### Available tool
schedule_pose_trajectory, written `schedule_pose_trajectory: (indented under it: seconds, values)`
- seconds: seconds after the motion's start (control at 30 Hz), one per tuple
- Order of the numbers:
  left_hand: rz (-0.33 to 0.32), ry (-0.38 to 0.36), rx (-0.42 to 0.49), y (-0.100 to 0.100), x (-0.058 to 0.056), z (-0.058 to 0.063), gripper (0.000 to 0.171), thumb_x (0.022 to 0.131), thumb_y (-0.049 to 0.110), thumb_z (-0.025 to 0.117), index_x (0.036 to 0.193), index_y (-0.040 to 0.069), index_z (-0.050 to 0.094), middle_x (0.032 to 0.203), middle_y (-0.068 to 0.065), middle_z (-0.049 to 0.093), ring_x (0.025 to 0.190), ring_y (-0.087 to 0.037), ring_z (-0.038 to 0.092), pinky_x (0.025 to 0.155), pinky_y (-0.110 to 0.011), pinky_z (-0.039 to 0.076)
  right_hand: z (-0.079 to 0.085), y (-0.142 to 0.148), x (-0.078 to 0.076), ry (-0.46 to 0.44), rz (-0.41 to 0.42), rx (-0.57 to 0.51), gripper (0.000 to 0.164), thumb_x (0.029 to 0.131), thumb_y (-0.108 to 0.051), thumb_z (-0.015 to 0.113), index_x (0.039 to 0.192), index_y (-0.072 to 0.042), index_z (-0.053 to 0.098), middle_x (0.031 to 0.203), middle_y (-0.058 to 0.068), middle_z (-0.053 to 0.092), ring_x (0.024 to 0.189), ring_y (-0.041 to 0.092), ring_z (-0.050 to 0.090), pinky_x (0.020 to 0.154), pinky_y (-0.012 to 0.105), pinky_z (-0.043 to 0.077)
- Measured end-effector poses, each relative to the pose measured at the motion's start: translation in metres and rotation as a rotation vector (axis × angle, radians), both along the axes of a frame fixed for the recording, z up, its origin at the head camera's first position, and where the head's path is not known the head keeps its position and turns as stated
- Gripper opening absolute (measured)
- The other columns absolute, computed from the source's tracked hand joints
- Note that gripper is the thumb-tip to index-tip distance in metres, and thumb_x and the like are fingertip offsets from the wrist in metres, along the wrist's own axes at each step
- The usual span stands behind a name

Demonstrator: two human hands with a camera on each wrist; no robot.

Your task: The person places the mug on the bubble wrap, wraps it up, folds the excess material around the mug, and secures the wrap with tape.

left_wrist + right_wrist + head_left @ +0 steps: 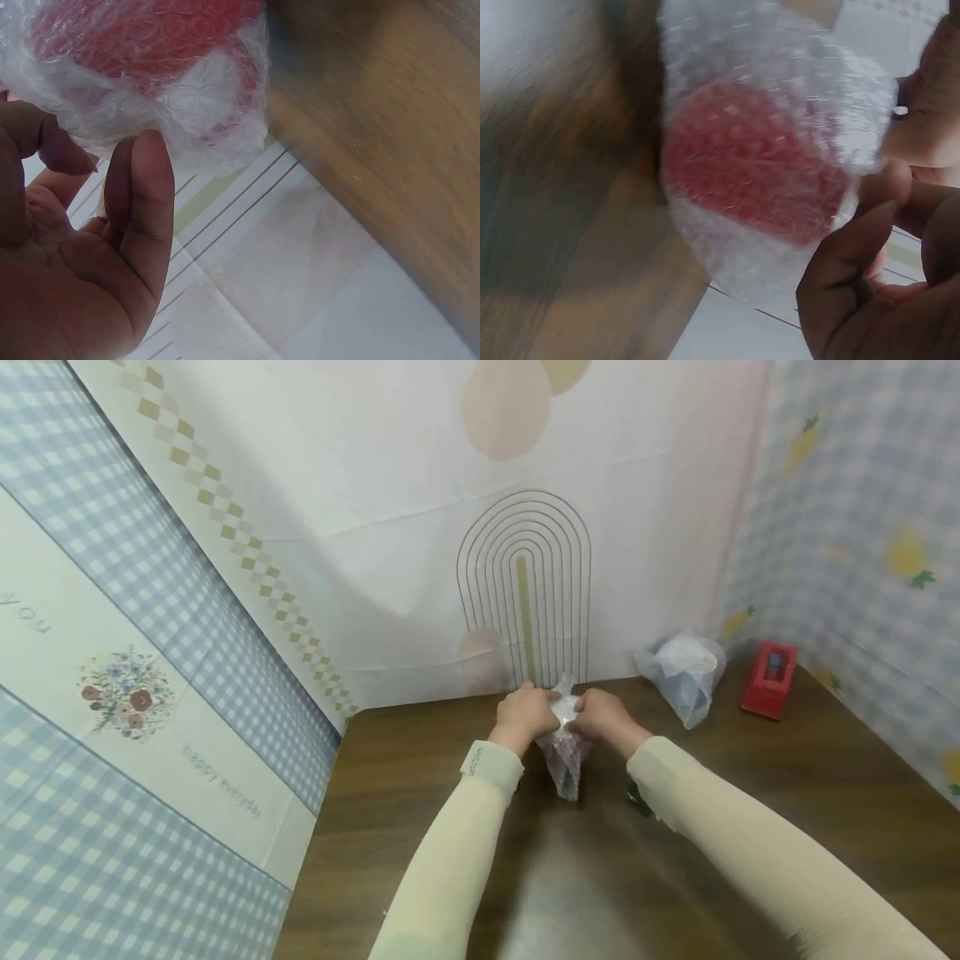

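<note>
A red object (742,161) lies inside clear bubble wrap (566,768), making a bundle at the back middle of the table; the wrap hides what kind of thing it is. My left hand (525,712) pinches the top of the wrap from the left, its thumb and fingertips at the plastic's edge in the left wrist view. From the other side my right hand (609,720) pinches the wrap close by, thumb against finger. Between the two hands the plastic bunches up, while a pointed end of it hangs toward me.
Toward the back right stands a second bubble-wrapped bundle (686,668), whitish inside. Right of it is a red tape dispenser (771,681). Patterned cloth (405,610) hangs directly behind the brown wooden table (405,827), with checked cloth on both sides.
</note>
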State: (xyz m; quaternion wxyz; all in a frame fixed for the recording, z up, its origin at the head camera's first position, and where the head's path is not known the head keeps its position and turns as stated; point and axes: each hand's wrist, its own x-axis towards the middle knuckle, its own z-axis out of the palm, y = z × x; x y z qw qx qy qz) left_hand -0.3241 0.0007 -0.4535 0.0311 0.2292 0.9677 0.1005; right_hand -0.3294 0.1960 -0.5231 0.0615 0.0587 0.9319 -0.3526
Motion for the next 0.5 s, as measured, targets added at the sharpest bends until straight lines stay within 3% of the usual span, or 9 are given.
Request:
schedule_pose_trajectory:
  seconds: [0.07,0.17,0.2,0.27,0.43,0.5]
  values:
    - [-0.005,-0.010,0.010,0.002,0.000,-0.001,0.063,0.096,0.030,0.074,0.158,0.041,0.067,0.142,-0.007,0.069,0.103,-0.027,0.072,0.081,-0.043,0.062,0.001,0.001,0.004,0.012,-0.011,-0.015,0.032,0.092,-0.015,0.087,0.113,0.003,0.070,0.101,0.019,0.078,0.073,0.025,0.079,0.066,0.035,0.067]
    - [-0.015,-0.006,0.034,0.005,-0.002,-0.002,0.068,0.095,0.028,0.075,0.162,0.033,0.064,0.145,-0.008,0.069,0.106,-0.029,0.073,0.085,-0.045,0.064,-0.007,0.008,0.004,0.052,-0.017,-0.015,0.039,0.092,-0.015,0.089,0.118,0.003,0.066,0.106,0.019,0.076,0.079,0.027,0.077,0.071,0.035,0.067]
    - [-0.016,0.001,0.047,0.005,-0.004,-0.002,0.070,0.095,0.027,0.075,0.164,0.028,0.062,0.148,-0.009,0.069,0.110,-0.030,0.074,0.089,-0.047,0.066,-0.018,0.015,-0.002,0.088,-0.011,-0.018,0.040,0.090,-0.018,0.091,0.115,0.000,0.065,0.104,0.017,0.075,0.079,0.026,0.075,0.068,0.033,0.065]
    - [-0.036,0.022,0.093,0.002,-0.007,-0.003,0.069,0.095,0.025,0.076,0.162,0.015,0.061,0.149,-0.011,0.070,0.119,-0.032,0.075,0.098,-0.048,0.067,0.000,0.007,0.014,0.128,-0.019,-0.014,0.037,0.092,-0.016,0.088,0.112,0.001,0.063,0.103,0.018,0.073,0.082,0.026,0.072,0.069,0.033,0.064]
    - [-0.136,0.002,0.310,-0.031,-0.009,-0.009,0.046,0.103,0.025,0.068,0.142,0.002,0.072,0.139,-0.017,0.074,0.129,-0.033,0.071,0.117,-0.048,0.060,0.077,-0.037,0.075,0.100,-0.046,-0.058,0.030,0.100,-0.003,0.079,0.118,0.009,0.058,0.115,0.028,0.070,0.090,0.030,0.076,0.077,0.034,0.067]
    - [-0.157,-0.051,0.388,-0.047,-0.007,-0.013,0.045,0.103,0.027,0.065,0.141,0.005,0.075,0.145,-0.019,0.072,0.135,-0.036,0.069,0.121,-0.052,0.057,0.074,-0.038,0.076,0.094,-0.046,-0.075,0.029,0.101,-0.002,0.079,0.118,0.009,0.058,0.115,0.028,0.070,0.090,0.030,0.076,0.076,0.032,0.067]
